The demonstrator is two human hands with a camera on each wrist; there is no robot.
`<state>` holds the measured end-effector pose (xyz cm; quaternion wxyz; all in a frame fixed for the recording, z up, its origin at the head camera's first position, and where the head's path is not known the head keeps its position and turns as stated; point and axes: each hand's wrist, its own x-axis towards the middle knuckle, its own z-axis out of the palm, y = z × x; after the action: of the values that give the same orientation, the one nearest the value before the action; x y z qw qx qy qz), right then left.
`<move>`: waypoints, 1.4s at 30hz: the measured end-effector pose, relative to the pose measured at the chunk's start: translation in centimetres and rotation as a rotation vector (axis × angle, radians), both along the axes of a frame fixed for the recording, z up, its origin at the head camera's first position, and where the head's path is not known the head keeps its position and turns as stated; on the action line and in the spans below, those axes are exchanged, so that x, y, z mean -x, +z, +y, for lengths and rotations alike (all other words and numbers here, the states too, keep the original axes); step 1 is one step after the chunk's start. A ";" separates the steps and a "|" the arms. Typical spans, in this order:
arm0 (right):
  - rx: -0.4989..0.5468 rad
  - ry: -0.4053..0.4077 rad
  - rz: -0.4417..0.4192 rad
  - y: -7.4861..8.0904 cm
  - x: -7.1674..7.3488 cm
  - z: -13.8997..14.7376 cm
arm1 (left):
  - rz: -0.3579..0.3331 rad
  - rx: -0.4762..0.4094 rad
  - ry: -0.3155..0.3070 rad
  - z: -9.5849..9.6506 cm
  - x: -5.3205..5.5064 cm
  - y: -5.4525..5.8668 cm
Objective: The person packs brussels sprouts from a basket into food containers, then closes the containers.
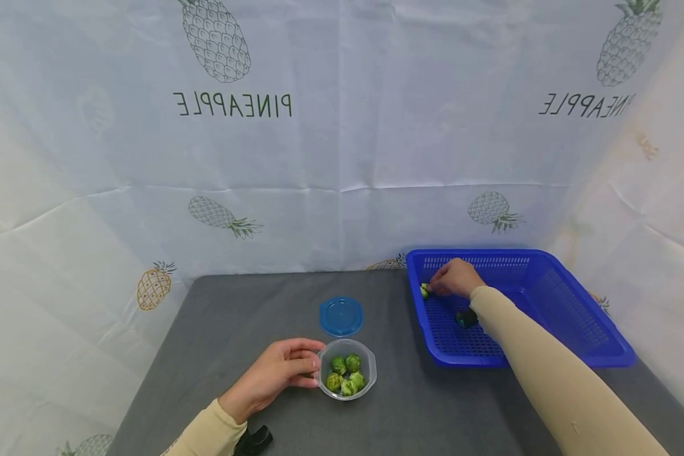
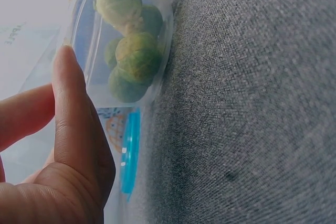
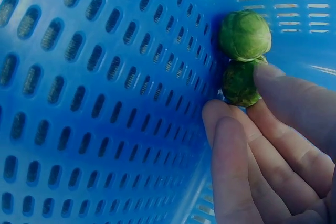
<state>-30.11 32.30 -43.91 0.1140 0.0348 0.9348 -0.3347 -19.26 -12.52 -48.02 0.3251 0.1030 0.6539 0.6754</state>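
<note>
Several green Brussels sprouts (image 1: 351,363) lie in a clear plastic container (image 1: 370,352) on the grey table. My left hand (image 1: 287,367) holds this container at its left side, thumb and fingertips at the rim. Through the wall, the left wrist view shows the sprouts (image 2: 138,56) heaped together. Reaching into the blue basket (image 1: 570,304), my right hand (image 1: 457,277) is at the left wall. In the right wrist view its thumb and fingers pinch a darker Brussels sprout (image 3: 240,84). A lighter Brussels sprout (image 3: 245,35) touches that one, against the basket wall.
A round blue lid (image 1: 341,316) lies flat on the table just behind the container. The slotted basket takes up the table's back right. A white cloth (image 1: 342,145) printed with pineapples hangs behind the table and at both sides.
</note>
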 end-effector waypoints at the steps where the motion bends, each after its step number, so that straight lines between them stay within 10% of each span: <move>1: -0.002 0.001 0.002 -0.1 0.0 0.0 | 0.000 0.000 -0.001 0.0 0.0 0.0; 26: 0.014 0.001 0.011 0.3 -0.5 0.3 | -0.003 -0.003 0.002 0.0 0.1 0.0; 42: 0.079 0.051 0.065 5.6 -6.2 0.0 | -0.001 0.002 0.004 0.1 0.1 0.0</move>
<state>-23.93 32.34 -38.35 0.0935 -0.0046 0.9247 -0.3691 -19.35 -12.38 -48.00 0.3239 0.1010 0.6548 0.6754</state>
